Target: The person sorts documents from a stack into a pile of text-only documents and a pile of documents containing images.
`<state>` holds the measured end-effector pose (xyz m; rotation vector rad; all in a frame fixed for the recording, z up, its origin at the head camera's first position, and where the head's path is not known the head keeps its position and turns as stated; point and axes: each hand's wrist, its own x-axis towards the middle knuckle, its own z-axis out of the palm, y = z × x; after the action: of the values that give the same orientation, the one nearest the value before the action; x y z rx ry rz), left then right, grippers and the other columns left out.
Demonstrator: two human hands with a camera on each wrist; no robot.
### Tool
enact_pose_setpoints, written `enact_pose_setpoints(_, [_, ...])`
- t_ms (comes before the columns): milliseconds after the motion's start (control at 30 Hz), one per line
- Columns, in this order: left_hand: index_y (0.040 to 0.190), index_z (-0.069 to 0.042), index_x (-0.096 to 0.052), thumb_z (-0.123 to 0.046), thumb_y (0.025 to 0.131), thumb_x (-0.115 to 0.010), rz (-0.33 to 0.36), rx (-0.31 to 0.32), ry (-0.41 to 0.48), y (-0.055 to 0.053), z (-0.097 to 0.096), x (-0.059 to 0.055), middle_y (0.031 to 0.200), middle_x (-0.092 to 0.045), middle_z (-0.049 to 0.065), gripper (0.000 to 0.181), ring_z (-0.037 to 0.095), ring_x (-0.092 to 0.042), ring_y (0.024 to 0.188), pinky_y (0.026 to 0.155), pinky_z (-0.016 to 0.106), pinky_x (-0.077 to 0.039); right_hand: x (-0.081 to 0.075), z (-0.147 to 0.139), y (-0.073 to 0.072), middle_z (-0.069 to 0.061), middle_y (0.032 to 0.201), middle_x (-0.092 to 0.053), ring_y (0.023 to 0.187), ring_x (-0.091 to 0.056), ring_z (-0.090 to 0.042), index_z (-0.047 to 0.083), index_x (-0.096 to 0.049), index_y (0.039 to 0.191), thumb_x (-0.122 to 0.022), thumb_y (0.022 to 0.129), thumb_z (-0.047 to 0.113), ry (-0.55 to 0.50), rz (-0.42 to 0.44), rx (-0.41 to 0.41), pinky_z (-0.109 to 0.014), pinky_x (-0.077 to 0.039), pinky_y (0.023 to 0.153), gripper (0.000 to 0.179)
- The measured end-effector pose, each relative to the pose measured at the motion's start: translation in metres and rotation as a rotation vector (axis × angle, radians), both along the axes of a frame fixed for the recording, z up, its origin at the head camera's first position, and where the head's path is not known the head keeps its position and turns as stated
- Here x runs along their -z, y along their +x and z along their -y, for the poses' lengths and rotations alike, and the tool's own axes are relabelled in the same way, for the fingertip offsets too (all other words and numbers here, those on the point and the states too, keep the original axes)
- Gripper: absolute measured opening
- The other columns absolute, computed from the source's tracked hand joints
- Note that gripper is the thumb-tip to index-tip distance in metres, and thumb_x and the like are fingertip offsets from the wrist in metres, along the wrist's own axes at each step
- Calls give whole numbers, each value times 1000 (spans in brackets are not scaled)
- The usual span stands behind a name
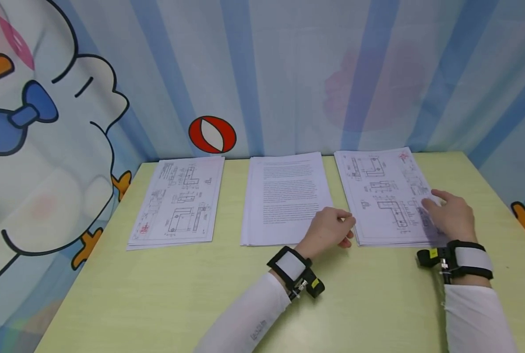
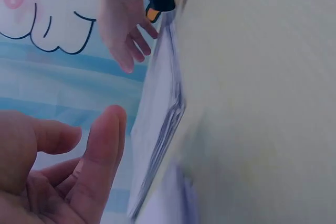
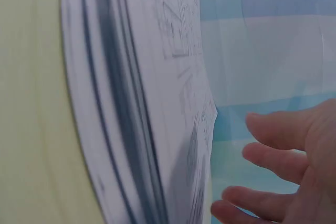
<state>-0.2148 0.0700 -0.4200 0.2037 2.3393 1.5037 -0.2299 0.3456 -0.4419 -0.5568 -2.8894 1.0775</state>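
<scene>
A stack of sheets with technical line drawings [image 1: 359, 215] lies at the right of the table. Over its right edge my right hand [image 1: 454, 215] hovers with fingers spread, casting a shadow on the top sheet. In the right wrist view the right hand [image 3: 294, 166] has its thumb and fingers apart, nothing between them, beside the stack's layered edges [image 3: 121, 77]. My left hand [image 1: 326, 228] is at the near right corner of the middle stack of printed text [image 1: 289, 171]. Its fingers are loosely bent, and the left wrist view shows a gap between thumb and forefinger.
Another stack of drawings [image 1: 178, 196] lies at the left. All three stacks stand in a row near the far edge of the pale yellow table [image 1: 156, 294]. A striped blue curtain [image 1: 284, 73] with cartoon figures hangs right behind and beside it.
</scene>
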Motion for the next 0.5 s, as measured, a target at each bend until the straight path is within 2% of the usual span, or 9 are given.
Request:
enact_pose_setpoints(233, [126,-7,-67,-21,100,-57,-63,-18,48,-6,39,-13,85,-73,16,31,9,-61,52,58,29,-59,-11,34,-7,-38,147,-40,134,-37,-58,-4,-43,146,-42,104,28,33,-167,-27,-69,-32,107,53])
enact_pose_setpoints(367, [126,-8,-66,-21,101,-56,-103,-45,56,-10,69,-21,92,-72,23,31,9,-62,52,63,35,-61,-14,59,-8,-34,146,-44,134,-41,-55,-2,-49,143,-44,104,27,20,-242,-60,-68,-35,107,48])
enact_pose_setpoints(500, [127,-8,-66,-22,101,-54,-169,-111,17,-14,102,-29,94,-71,24,32,15,-65,55,59,28,-59,-16,86,-6,-32,140,-52,129,-49,-51,-2,-56,136,-47,103,22,18,-354,-129,-63,-42,102,42])
